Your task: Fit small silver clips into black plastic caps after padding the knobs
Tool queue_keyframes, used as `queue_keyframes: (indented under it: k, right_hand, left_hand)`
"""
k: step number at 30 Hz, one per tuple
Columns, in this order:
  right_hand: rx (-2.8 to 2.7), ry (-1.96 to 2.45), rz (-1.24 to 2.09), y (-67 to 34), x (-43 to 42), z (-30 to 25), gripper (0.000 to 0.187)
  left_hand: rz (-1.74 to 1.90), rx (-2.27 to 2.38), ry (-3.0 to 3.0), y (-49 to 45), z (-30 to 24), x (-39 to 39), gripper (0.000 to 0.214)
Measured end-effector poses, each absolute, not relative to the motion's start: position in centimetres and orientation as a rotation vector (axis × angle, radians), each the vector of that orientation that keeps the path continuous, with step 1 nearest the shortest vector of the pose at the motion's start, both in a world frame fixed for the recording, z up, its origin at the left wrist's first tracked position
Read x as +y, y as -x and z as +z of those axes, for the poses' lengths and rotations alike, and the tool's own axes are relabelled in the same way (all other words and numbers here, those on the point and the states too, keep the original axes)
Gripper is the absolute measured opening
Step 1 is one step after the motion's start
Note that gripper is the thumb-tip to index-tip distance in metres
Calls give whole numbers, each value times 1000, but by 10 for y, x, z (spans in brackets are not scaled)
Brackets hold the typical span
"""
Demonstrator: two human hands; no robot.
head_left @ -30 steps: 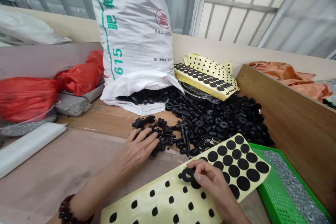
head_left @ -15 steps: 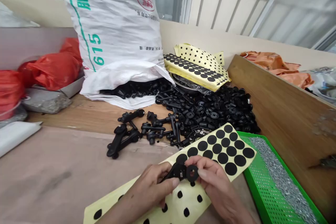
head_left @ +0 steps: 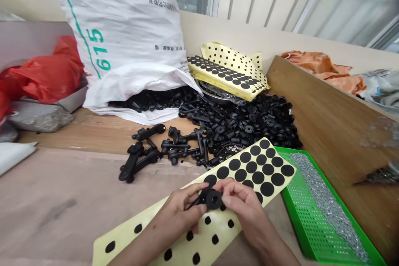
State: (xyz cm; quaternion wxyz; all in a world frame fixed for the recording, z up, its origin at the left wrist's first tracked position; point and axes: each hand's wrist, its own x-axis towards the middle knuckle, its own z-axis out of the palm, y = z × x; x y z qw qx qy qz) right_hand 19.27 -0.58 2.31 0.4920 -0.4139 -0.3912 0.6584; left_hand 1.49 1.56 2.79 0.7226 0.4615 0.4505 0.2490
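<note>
My left hand grips a black plastic crank handle by its arm, round end toward the right. Over that round end lies a black ring-shaped adhesive pad with a small hole in the middle. My right hand pinches the pad's right edge between thumb and fingers. Beneath both hands is a pale yellow backing sheet. Large black round pads fill its upper right part; only small black dots show on its lower part.
Several assembled black handles lie beyond my hands, beside a heap of black plastic parts. A white sack stands behind. On the right, a green tray holds small silvery pieces, next to a wooden board. More pad sheets rest on the heap.
The pad has moved from beside the handle's round end to lie over it. Both hands remain together, and the whole view has shifted slightly.
</note>
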Motion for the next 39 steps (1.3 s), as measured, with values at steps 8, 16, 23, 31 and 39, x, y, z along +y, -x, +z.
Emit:
queue_keyframes:
  k: [8,16,23,31,39]
  right_hand:
    - [-998,1062,1572,-194,-8,22,14]
    - [-1044,1081,1528,-195,-5,17,14]
    - [-1080,1138,1458,-193,-6,16,13]
    - [-1119,1155,1420,-192,-7,16,11]
    - [-1173,1163,1399,-193,-6,15,11]
  left_hand:
    - [523,986,-1015,-12,24,16,68]
    - [478,1011,-1098,-12,33,16,69]
    - [460,1022,-1177,-11,31,15,63]
    - [431,1039,-1297,-9,32,15,56]
    - [440,1068,-1326,-10,29,13,52]
